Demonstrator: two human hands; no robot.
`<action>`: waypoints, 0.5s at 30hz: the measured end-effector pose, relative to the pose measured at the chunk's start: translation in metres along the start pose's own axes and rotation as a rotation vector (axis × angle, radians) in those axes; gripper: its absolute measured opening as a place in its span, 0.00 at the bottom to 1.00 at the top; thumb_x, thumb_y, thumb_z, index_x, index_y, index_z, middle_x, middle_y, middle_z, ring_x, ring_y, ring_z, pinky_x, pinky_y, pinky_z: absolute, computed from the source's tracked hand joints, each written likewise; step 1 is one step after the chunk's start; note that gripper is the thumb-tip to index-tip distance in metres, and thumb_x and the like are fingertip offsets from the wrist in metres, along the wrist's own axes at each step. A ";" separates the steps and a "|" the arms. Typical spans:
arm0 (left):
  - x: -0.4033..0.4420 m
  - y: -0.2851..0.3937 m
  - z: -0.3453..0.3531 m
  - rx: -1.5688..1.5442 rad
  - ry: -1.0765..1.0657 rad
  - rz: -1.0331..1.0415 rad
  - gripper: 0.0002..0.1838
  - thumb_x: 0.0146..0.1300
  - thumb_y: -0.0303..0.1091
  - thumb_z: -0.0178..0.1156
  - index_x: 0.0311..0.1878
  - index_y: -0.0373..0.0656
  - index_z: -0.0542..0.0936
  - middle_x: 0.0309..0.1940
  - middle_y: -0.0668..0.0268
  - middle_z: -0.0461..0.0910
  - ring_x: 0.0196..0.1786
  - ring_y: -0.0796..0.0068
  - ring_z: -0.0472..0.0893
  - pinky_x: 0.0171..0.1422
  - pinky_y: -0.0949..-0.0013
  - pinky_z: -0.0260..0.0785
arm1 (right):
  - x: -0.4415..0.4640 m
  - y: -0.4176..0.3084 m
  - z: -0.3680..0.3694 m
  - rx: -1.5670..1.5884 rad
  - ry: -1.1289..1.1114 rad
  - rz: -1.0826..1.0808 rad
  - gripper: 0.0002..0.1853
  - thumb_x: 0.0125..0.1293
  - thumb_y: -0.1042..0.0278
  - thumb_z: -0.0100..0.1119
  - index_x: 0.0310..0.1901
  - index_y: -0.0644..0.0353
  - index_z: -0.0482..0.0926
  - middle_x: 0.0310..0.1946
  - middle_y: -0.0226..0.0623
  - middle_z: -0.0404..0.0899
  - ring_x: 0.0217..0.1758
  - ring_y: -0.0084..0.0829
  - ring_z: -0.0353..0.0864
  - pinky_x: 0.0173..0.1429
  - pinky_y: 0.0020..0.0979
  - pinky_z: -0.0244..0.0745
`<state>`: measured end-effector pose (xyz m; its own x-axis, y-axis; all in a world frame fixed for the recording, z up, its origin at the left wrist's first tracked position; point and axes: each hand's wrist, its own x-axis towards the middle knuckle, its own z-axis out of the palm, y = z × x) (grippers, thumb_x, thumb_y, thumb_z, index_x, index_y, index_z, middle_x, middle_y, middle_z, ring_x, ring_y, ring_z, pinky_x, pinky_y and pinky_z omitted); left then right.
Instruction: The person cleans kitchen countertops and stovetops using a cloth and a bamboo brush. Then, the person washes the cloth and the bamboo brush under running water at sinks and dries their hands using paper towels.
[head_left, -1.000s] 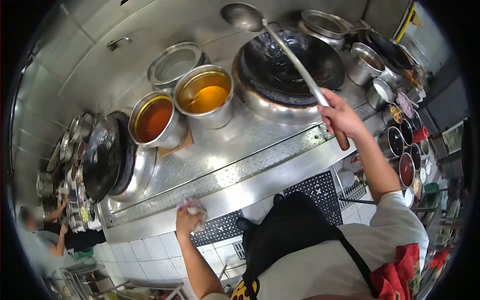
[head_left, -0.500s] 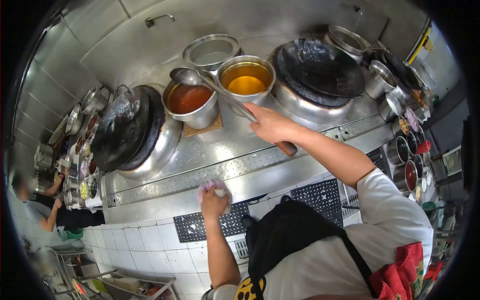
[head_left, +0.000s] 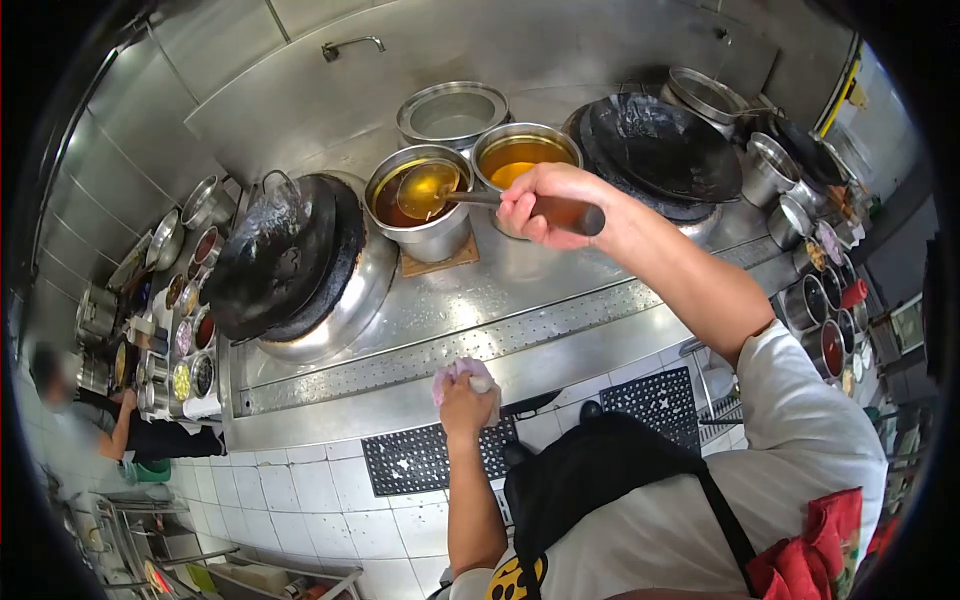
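Observation:
My right hand [head_left: 553, 205] is wrapped round the wooden handle of a long ladle [head_left: 428, 188]. The ladle's bowl looks golden inside and sits at the mouth of a steel pot [head_left: 432, 245] of reddish-brown liquid. To the right of it stands a second steel pot [head_left: 548, 131] with amber, oil-like liquid, partly hidden by my hand. My left hand [head_left: 466, 408] grips a pale pink cloth [head_left: 452, 378] at the front edge of the steel counter [head_left: 330, 410].
Large black woks [head_left: 265, 265] [head_left: 665, 145] rest on burners at both sides. Behind the pots is a steel pot of clear liquid [head_left: 450, 115]. Ingredient containers [head_left: 182, 380] line the left, where a person [head_left: 125, 425] stands. More pots [head_left: 825, 345] are at right.
The ladle has turned and its bowl, which was tilted above the rims, now lies golden inside at the reddish pot. My right hand has rolled over and moved right. The whole view has shifted slightly.

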<state>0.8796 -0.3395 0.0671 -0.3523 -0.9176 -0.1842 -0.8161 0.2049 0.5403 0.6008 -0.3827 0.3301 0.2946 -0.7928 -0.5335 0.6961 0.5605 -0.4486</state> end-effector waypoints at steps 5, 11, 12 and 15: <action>0.003 -0.005 0.005 -0.026 0.006 -0.004 0.34 0.46 0.52 0.70 0.55 0.44 0.80 0.61 0.42 0.73 0.68 0.45 0.68 0.70 0.54 0.64 | -0.011 -0.009 0.004 0.199 -0.160 -0.049 0.04 0.71 0.75 0.45 0.38 0.65 0.63 0.31 0.27 0.67 0.22 0.13 0.74 0.19 0.18 0.69; 0.005 -0.009 0.008 -0.024 -0.009 -0.008 0.33 0.46 0.52 0.70 0.54 0.44 0.81 0.62 0.43 0.73 0.69 0.45 0.67 0.71 0.54 0.63 | -0.030 -0.015 0.006 0.325 -0.203 -0.047 0.03 0.69 0.76 0.42 0.39 0.66 0.62 0.29 0.27 0.66 0.22 0.15 0.74 0.19 0.20 0.72; 0.005 -0.010 0.010 -0.014 -0.003 0.003 0.33 0.46 0.52 0.70 0.54 0.44 0.81 0.62 0.43 0.73 0.70 0.45 0.67 0.72 0.54 0.62 | -0.033 -0.016 0.005 0.347 -0.211 -0.039 0.03 0.70 0.76 0.42 0.39 0.66 0.62 0.30 0.27 0.66 0.23 0.15 0.74 0.19 0.20 0.72; 0.006 -0.010 0.011 -0.006 0.009 0.012 0.32 0.46 0.52 0.70 0.53 0.44 0.81 0.62 0.43 0.73 0.71 0.45 0.65 0.73 0.55 0.60 | -0.046 -0.018 -0.003 0.388 -0.304 -0.033 0.05 0.71 0.74 0.41 0.41 0.67 0.62 0.31 0.29 0.67 0.24 0.16 0.74 0.21 0.22 0.73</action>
<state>0.8811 -0.3429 0.0514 -0.3579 -0.9180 -0.1708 -0.8092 0.2136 0.5473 0.5730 -0.3562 0.3605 0.4057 -0.8749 -0.2644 0.8837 0.4493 -0.1308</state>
